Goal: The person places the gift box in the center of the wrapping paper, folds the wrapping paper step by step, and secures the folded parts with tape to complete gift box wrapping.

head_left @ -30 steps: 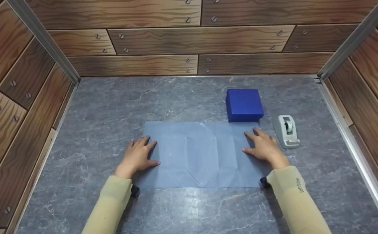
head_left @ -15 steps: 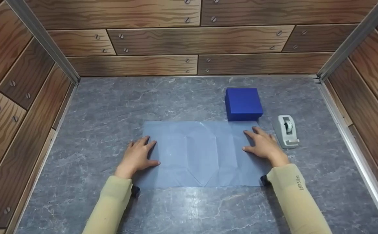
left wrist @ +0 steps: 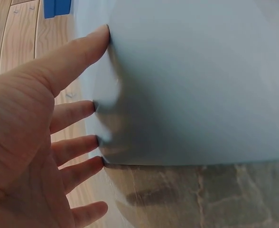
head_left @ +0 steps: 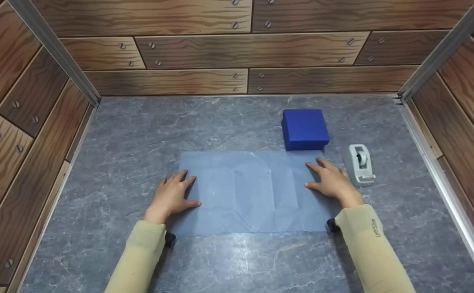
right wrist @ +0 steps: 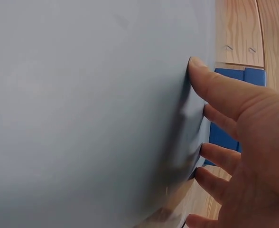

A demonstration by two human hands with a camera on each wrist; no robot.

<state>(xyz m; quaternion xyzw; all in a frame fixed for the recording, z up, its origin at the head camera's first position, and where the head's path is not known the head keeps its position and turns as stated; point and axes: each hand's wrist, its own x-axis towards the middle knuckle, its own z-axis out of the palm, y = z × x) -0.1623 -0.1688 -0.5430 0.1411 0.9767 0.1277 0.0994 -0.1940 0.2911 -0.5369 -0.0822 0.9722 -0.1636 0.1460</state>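
Note:
A creased light-blue sheet of paper lies flat on the grey marbled table. At its left edge my left hand rests with spread fingers; in the left wrist view the fingertips touch the sheet, the little finger past its edge. My right hand lies with spread fingers over the right edge, and the right wrist view has its thumb against the sheet. Just behind the sheet's far right part stands a shiny dark-blue box. Neither hand grips anything.
A pale grey tape dispenser stands just right of my right hand. Wood-patterned walls enclose the table at the back and both sides, with metal rails along the edges.
The blue box and the right part of the sheet have shifted very slightly toward the far side. My right hand has moved a touch that way too; my left hand stays put.

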